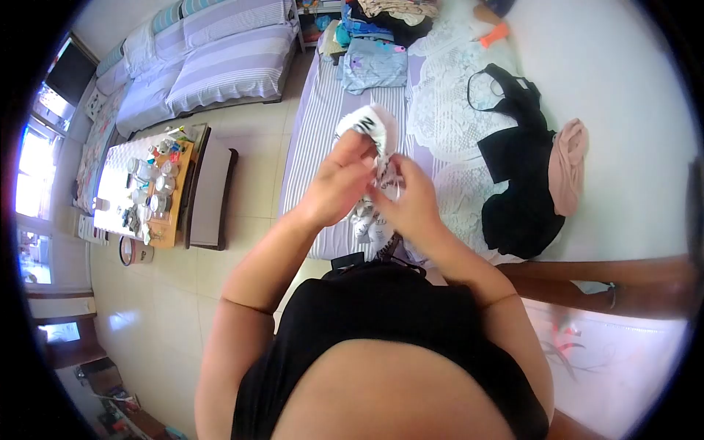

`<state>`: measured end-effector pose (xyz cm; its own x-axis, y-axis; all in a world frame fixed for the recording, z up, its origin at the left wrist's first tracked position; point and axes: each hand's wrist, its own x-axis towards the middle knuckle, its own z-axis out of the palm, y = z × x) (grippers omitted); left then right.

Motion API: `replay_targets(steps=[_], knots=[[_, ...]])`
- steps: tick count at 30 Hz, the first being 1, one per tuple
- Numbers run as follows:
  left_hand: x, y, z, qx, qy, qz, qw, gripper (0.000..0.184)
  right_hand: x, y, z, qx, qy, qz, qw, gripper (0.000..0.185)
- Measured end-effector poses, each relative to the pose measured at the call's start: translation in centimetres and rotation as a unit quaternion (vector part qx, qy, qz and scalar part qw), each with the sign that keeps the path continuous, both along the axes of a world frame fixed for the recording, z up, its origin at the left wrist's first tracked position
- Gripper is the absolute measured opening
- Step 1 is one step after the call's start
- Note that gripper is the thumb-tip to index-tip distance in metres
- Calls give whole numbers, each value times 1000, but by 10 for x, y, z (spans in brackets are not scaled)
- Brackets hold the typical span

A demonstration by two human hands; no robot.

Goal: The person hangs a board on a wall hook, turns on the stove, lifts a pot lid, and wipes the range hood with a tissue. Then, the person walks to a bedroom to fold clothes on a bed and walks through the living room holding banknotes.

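In front of my body I hold a white cloth (380,121) printed with black lettering; its exact kind is not clear. The upper part is bunched into a rounded shape, while a looser part with small dark prints hangs below. My left hand (339,182) is closed on its left side, the fingers bent around the fabric. From the right, my right hand (411,202) pinches the gathered middle of the cloth. Both hands are close together over the edge of a bed with a purple-and-white striped sheet (312,132).
A folded light-blue garment (374,66) and a clothes pile (396,18) lie at the bed's far end. Black garments (517,198) and a pink cloth (568,169) lie right, near the wall. Left stand a table with jars (165,183), a sofa (227,62) and a bin (136,251).
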<state>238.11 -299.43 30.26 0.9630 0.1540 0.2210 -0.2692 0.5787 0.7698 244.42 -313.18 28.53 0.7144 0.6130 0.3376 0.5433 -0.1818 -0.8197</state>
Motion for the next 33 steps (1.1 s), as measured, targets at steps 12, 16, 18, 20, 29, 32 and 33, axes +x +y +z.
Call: replay_targets(steps=[12,16,18,20,29,32,33], knots=[[-11,-4,-153,421,77,109,897,29,-24,41,21,34,136,311,940,35],[-52,31,-198,490,361,41,792,30,-92,58,67,73,153,608,775,27],[-62,42,-215,494,412,55,764,30,-96,57,76,104,111,644,749,25],[-49,46,-223,472,424,89,768,31,-82,53,77,101,93,614,778,25],[-11,57,-223,401,430,156,794,33,4,41,17,65,18,72,995,39],[-4,57,-224,385,432,158,800,34,9,41,26,-13,58,18,998,26],[-2,57,-226,379,430,158,804,34,14,40,18,-18,84,55,995,26]])
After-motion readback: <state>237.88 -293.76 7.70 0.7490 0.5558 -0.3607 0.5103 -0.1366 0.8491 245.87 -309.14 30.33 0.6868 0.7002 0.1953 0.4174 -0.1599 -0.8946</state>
